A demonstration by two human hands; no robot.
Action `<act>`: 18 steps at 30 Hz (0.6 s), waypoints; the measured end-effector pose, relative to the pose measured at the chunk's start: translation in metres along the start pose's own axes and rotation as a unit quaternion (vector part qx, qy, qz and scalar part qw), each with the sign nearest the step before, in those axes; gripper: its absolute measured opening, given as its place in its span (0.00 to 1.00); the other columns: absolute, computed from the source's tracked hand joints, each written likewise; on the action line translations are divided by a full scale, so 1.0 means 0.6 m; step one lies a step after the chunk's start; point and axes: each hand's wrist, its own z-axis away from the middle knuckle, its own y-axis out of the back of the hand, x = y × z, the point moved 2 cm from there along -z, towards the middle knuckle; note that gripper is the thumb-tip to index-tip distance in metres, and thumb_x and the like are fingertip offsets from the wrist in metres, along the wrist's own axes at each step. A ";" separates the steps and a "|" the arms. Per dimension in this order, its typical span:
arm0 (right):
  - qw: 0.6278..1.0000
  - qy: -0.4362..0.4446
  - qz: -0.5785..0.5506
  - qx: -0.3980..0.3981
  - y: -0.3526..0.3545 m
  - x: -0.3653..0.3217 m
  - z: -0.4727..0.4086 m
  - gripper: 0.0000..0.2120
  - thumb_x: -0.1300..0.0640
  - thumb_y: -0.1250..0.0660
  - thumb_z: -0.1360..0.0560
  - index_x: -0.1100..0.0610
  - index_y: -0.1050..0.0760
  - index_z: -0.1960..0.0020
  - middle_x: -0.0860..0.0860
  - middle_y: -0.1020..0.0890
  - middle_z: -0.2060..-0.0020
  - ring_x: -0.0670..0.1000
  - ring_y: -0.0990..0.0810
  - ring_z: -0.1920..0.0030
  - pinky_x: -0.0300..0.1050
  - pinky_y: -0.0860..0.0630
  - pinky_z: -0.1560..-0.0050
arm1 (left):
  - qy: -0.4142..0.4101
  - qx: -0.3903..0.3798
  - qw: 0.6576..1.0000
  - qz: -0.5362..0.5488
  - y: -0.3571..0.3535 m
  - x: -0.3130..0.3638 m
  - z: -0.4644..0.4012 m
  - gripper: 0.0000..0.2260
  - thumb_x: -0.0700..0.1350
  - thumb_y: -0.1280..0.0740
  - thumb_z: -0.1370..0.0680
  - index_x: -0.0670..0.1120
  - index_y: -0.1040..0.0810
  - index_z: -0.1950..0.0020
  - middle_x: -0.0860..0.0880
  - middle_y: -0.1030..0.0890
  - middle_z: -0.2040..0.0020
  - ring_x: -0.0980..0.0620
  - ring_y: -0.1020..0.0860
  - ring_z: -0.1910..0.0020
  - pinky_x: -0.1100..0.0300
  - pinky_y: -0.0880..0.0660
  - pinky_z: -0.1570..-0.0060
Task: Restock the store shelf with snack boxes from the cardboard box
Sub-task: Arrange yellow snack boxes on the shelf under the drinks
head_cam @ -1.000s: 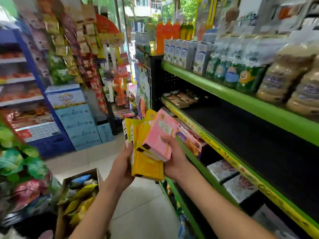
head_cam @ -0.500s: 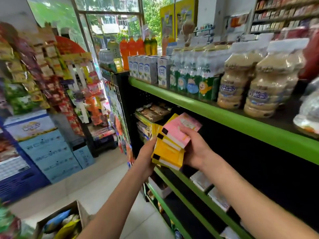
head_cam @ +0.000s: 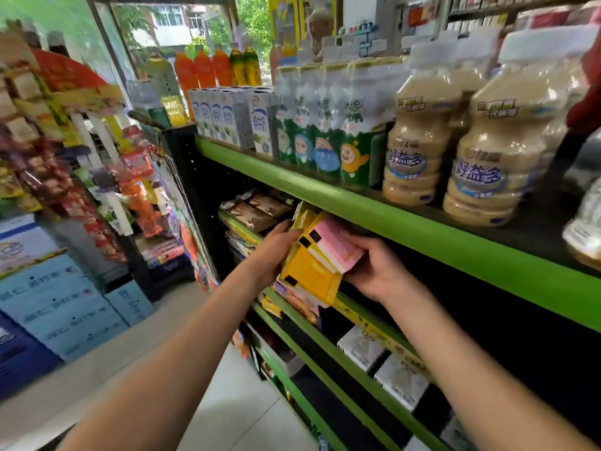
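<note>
A fanned stack of snack boxes (head_cam: 317, 255), several yellow ones with a pink one on top, is held in the air at the front edge of the store shelf (head_cam: 406, 229), just under its long green lip and in front of the dark second level. The left hand (head_cam: 271, 252) grips the stack from the left side, fingers curled round the yellow edges with the fingertips reaching toward the top corner. The right hand (head_cam: 379, 271) holds it from the right and below, thumb lying along the pink box and the other fingers wrapped beneath. The upper corner of the stack is tucked in under the green lip; whether it touches the shelf board cannot be told.

Just left of the stack, deeper on the same level, lie brown snack packs (head_cam: 257, 208). Directly below the stack, on the next level down, more yellow and orange packets (head_cam: 292, 299) sit at the edge, and further along to the right of them are white boxes (head_cam: 401, 379).

Above the stack, on top of the green lip, stand milk cartons (head_cam: 227, 118), green drink packs with cartoon faces (head_cam: 325, 138) and large beige drink bottles (head_cam: 487, 151) in a row. Well to the left of the stack, across the aisle floor, hang strips of snacks on a rack (head_cam: 107, 177), with blue cartons (head_cam: 61, 304) stacked beneath.
</note>
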 end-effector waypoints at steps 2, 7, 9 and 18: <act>1.000 0.004 -0.003 0.027 0.018 -0.008 -0.009 0.07 0.60 0.39 0.21 0.59 0.23 0.48 0.57 0.18 0.56 0.55 0.22 0.57 0.50 0.26 0.55 | -0.006 -0.006 0.999 -0.031 -0.016 0.003 -0.019 0.29 0.49 0.31 0.22 0.50 0.37 0.23 0.47 0.20 0.36 0.45 0.20 0.40 0.42 0.25 0.38; 0.982 0.021 0.123 0.142 0.083 -0.021 -0.016 0.05 0.59 0.38 0.21 0.56 0.25 0.54 0.52 0.21 0.59 0.49 0.24 0.60 0.43 0.28 0.63 | -0.023 -0.039 0.998 -0.052 -0.054 0.004 -0.069 0.19 0.38 0.32 0.23 0.40 0.27 0.32 0.43 0.16 0.50 0.48 0.17 0.58 0.56 0.22 0.57; 0.958 0.041 0.197 0.203 0.112 -0.028 -0.014 0.09 0.60 0.39 0.20 0.54 0.27 0.59 0.50 0.23 0.64 0.46 0.26 0.64 0.39 0.29 0.68 | -0.018 -0.066 0.996 -0.062 -0.068 0.004 -0.089 0.18 0.34 0.33 0.24 0.35 0.26 0.34 0.42 0.18 0.56 0.50 0.20 0.66 0.60 0.23 0.64; 0.848 0.180 0.289 0.406 0.135 -0.024 0.001 0.11 0.67 0.41 0.20 0.61 0.23 0.42 0.58 0.20 0.48 0.52 0.22 0.56 0.44 0.27 0.56 | -0.061 -0.179 0.980 -0.059 -0.120 -0.008 -0.174 0.17 0.36 0.31 0.25 0.43 0.24 0.36 0.44 0.18 0.44 0.45 0.19 0.47 0.53 0.22 0.49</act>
